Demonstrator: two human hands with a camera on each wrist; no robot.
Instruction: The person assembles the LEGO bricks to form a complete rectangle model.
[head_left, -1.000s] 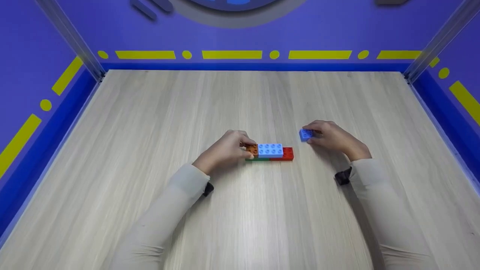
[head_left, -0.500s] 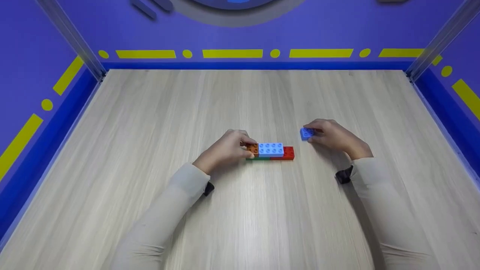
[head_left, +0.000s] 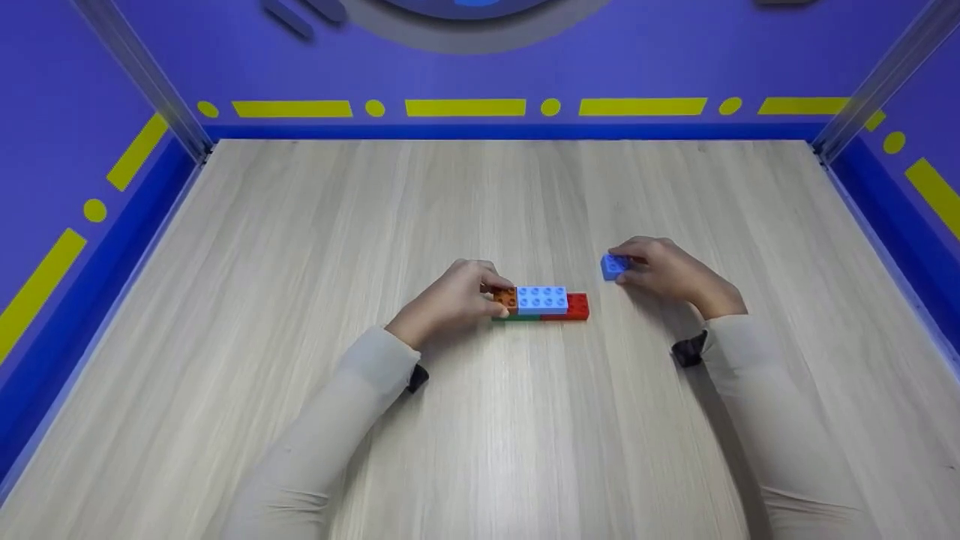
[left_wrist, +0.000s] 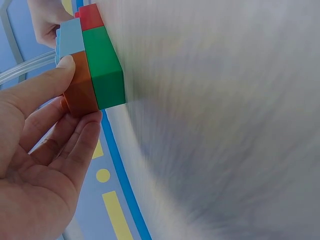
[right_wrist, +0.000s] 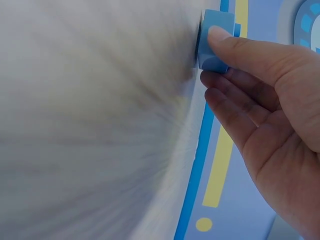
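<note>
My left hand (head_left: 456, 295) pinches the orange-brown brick (left_wrist: 81, 90) at the left end of a two-layer row of toy building bricks. Beside it in the upper layer sits a light blue brick (head_left: 542, 299) with two rows of studs. Underneath, a green brick (left_wrist: 103, 67) supports the left part and a red brick (head_left: 577, 306) sticks out at the right end. To the right of the row, and apart from it, my right hand (head_left: 667, 274) holds a small blue brick (head_left: 613, 267) between thumb and fingers. In the right wrist view the thumb lies across that brick's side.
The bricks are on a pale wood-grain table (head_left: 480, 420). A blue-purple wall (head_left: 480, 79) with yellow dashes and dots rises behind it, and similar panels stand at left and right. Metal posts (head_left: 142, 75) mark the back corners.
Both hands stay nearly still and keep their grips. The small blue brick and the right hand appear shifted very slightly in the view; the row of bricks looks the same.
</note>
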